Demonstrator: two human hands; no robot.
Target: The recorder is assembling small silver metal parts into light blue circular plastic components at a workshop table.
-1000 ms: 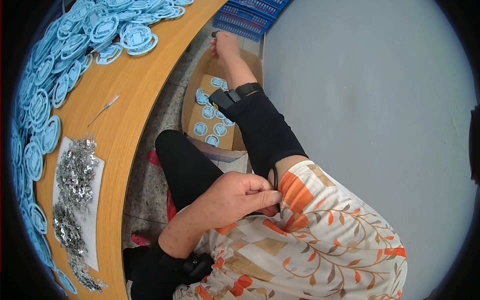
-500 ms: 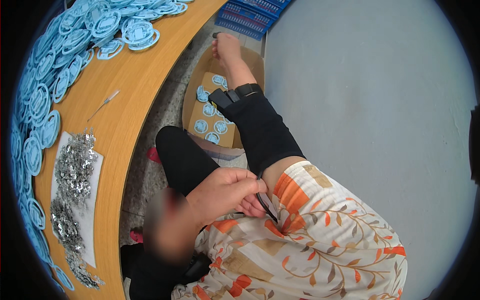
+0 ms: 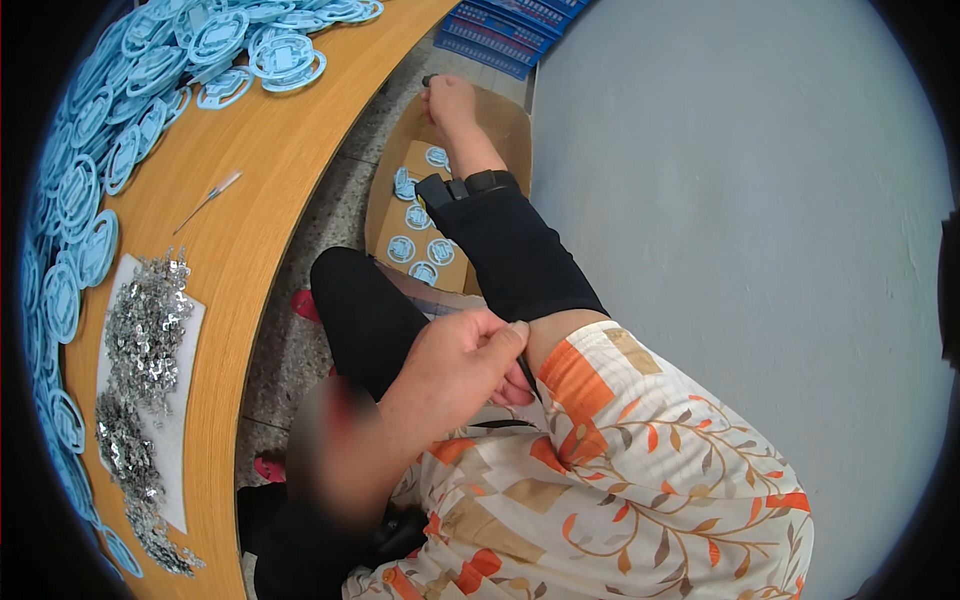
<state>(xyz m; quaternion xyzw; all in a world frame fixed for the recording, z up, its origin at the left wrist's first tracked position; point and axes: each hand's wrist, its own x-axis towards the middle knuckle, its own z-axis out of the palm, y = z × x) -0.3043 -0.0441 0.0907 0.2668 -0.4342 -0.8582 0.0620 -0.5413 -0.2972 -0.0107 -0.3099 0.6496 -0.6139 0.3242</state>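
My left hand (image 3: 465, 365) is closed in a pinch at the inner side of my right upper arm, beside the upper edge of a black arm sleeve (image 3: 535, 255). A short length of thin black cord (image 3: 530, 372) shows at its fingers. My right arm is stretched away, and a black strapped device (image 3: 462, 190) sits at the sleeve's wrist end. My right hand (image 3: 450, 103) is curled closed above an open cardboard box (image 3: 512, 125), with a small dark thing (image 3: 430, 80) at its fingertips that I cannot make out.
Light blue ring-shaped plastic pieces (image 3: 285, 60) are heaped along the wooden table (image 3: 250, 215). Small silver metal parts (image 3: 150, 340) lie on a white sheet (image 3: 180, 440), near a thin needle-like tool (image 3: 208, 202). Blue crates (image 3: 490, 40) stand beyond the box, which holds more blue pieces.
My left hand has risen slightly, with its thumb now against the sleeve's upper edge. Less of the black cord shows. My right hand remains closed and stretched out.
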